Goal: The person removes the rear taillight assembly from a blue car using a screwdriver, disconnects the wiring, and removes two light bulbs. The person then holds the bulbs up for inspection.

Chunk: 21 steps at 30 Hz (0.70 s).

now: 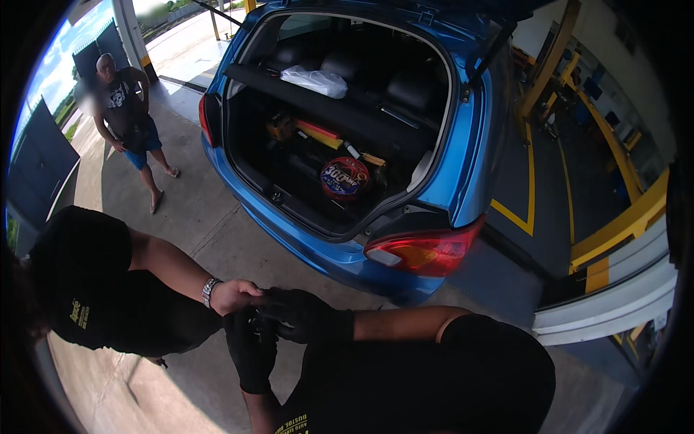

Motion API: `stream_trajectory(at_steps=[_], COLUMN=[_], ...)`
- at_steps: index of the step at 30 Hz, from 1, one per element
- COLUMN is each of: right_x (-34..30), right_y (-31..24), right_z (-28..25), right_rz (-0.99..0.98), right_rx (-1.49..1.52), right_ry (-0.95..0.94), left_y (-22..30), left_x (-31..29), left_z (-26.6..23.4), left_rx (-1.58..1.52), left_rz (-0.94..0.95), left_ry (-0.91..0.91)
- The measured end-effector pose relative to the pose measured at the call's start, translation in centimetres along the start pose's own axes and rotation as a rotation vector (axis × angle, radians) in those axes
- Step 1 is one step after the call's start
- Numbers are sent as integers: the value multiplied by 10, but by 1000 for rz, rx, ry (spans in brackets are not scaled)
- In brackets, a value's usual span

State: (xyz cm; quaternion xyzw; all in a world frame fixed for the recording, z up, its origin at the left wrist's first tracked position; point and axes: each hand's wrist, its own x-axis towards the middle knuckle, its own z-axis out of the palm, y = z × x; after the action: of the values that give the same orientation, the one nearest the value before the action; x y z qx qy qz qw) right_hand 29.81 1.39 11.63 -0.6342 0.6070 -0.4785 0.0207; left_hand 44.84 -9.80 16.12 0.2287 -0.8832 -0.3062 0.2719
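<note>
Both my hands wear black gloves and meet just behind the blue car's bumper. My left hand point(251, 353) is held upright with its fingers curled. From the right, my right hand point(305, 317) reaches across, its fingers bent against the left one. Something small and dark seems to sit between them, but the black gloves hide what it is. A co-worker's bare hand point(236, 294), with a metal watch point(210, 291) at the wrist, touches or nearly touches my fingers from the left.
The blue car's point(303, 249) hatch is raised. Its trunk holds a round red-and-blue case point(344, 179) and yellow and red bars point(318, 135); a white plastic bag point(315, 82) lies on the shelf. A person point(124, 108) stands far left. Yellow lift posts point(622, 231) rise at right.
</note>
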Motion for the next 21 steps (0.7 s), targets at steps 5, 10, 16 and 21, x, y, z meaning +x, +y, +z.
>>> stream_trajectory(at_steps=[5,10,16,21], right_x=[-7,2,11,23], right_y=[36,32,35,17], right_z=[23,29,42,35], right_rz=[174,64,-25,28], right_rx=[156,125,72,84], right_ry=[-58,51,211,252], left_y=[-24,-34,-39,-46], left_x=[8,13,16,25], left_z=[15,9,25,28], left_rx=[-22,-286,-441,-692], left_rz=[131,-83,-102,-161], left_ry=[66,-50,167,245])
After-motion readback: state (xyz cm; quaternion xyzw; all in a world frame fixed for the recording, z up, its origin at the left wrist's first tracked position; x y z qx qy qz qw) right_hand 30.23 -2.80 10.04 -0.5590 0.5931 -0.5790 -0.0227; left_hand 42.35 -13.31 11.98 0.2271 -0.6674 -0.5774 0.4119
